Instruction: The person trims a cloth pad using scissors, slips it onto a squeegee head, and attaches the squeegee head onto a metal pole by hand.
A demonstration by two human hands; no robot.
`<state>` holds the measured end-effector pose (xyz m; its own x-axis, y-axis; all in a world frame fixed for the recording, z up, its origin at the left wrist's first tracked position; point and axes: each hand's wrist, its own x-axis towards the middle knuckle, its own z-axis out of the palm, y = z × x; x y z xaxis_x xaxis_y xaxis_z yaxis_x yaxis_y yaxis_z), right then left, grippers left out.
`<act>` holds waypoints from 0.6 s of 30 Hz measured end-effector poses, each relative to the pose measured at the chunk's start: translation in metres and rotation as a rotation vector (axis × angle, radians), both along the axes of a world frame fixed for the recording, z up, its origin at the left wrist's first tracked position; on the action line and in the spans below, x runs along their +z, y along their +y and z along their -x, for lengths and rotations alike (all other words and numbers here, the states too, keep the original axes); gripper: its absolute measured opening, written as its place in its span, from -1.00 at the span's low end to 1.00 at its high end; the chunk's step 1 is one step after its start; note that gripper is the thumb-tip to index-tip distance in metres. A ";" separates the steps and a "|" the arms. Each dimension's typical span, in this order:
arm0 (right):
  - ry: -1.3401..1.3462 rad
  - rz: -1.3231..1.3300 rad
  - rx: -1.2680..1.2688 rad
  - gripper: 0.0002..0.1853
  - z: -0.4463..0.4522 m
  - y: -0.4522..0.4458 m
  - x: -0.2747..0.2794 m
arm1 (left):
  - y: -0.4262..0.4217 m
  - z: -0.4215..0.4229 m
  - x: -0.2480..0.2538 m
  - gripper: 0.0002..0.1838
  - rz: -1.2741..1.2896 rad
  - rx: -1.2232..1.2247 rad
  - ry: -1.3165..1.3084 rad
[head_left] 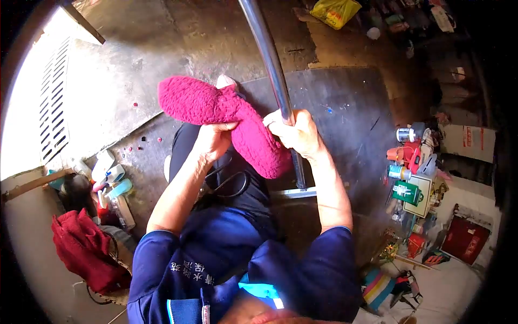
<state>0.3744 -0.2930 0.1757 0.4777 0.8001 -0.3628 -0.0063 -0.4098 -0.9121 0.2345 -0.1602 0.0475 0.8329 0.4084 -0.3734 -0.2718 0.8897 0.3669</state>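
Note:
A fuzzy, deep-pink two-lobed piece, narrow at its middle, hangs in front of my body. My left hand grips its lower edge near the narrow part, with the fingers partly hidden beneath it. A shiny metal pole slants down from the top of the view. My right hand is closed around this pole, its thumb side close against the pink piece's right edge; whether it also pinches the fabric I cannot tell. At the pole's lower end lies a flat metal bar.
Bottles and a dark red cloth on a basket are at the left. Several containers, a green box and a red box line the right side. A yellow bag lies at the top, and a slotted grate at upper left.

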 end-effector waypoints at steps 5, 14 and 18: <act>0.051 0.082 0.038 -0.78 0.001 -0.003 0.002 | 0.002 0.001 -0.002 -0.58 0.091 0.013 -0.028; -0.207 -0.035 0.104 -0.84 -0.002 -0.005 -0.032 | -0.002 0.001 0.022 -0.62 0.066 0.001 -0.111; -0.317 -0.010 0.077 -0.76 -0.003 -0.004 -0.027 | -0.001 0.012 0.005 -0.62 0.175 -0.132 -0.211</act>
